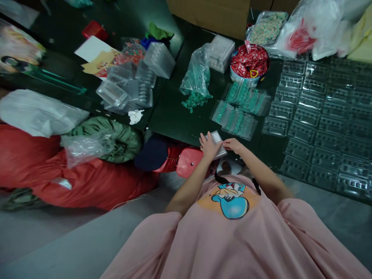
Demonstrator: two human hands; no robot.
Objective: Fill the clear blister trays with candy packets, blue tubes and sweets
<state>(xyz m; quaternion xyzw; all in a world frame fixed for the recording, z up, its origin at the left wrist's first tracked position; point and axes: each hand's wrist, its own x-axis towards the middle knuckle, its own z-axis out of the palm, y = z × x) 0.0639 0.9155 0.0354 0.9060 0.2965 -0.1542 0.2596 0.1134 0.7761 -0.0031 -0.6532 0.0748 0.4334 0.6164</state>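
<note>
Your one clear, ridged, rectangular plastic piece (221, 152) lies between your two hands at the near edge of the dark green surface (171, 124), its long axis pointing away from you, far end leaning left. Your left hand (209, 148) covers its left side, fingers spread; your right grip (232, 145) pinches at its right edge, both equally near. Layers: can't tell.
</note>
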